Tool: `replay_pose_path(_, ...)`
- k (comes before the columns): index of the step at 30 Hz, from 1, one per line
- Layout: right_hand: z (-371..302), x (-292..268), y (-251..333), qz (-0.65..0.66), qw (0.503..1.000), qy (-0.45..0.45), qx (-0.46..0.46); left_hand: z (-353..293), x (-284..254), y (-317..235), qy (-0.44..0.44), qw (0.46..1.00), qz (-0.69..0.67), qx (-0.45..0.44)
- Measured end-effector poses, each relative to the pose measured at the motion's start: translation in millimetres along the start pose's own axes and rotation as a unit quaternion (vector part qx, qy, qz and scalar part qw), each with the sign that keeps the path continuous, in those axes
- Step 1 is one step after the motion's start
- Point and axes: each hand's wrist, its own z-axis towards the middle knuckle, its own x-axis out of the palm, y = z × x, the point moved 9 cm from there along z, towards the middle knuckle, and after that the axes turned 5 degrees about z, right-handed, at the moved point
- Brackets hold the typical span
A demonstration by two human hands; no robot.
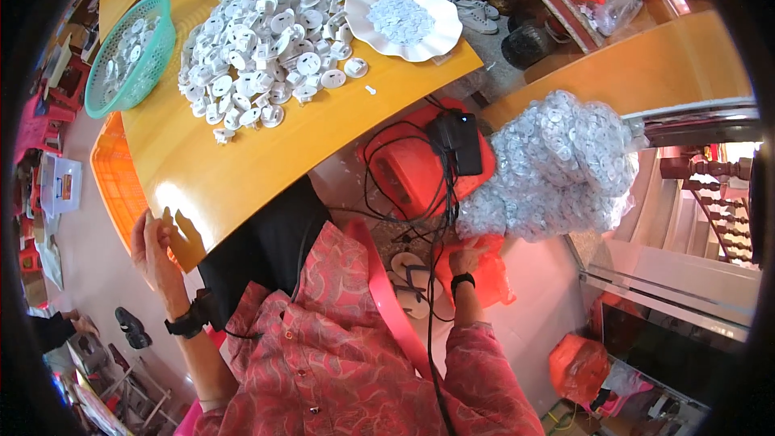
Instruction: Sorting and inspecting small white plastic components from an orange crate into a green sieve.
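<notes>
Apparently a home serving as workshop: turned stair balusters point(710, 169) at right, flat screen point(666, 353) lower right, white plastic parts point(262, 44) heaped upper left.
</notes>
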Motion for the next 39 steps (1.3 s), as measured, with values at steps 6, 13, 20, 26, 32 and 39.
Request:
replay_pose_path(6,49,-2,16,0.156,0.986,0.06,0.016,9,14,-28,-0.037,0.998,0.057,0.01)
replay_pose_path(13,58,17,78,0.754,0.518,0.394,0.088,14,10,-28,-0.064,0.997,0.008,-0.05)
replay_pose_path(20,80,27,67,0.756,0.536,0.356,0.12,3,30,-17,-0.067,0.996,-0.041,-0.038)
replay_pose_path(26,110,-23,64,0.44,0.854,-0.073,-0.267,5,42,-17,-0.002,0.999,0.005,0.036)
replay_pose_path(32,111,-22,65,0.38,0.895,-0.115,-0.202,-6,37,-15,-0.004,0.998,0.012,0.059)
replay_pose_path(39,108,-1,51,0.423,0.878,-0.159,-0.157,-8,41,-23,0.003,0.998,0.023,0.062)
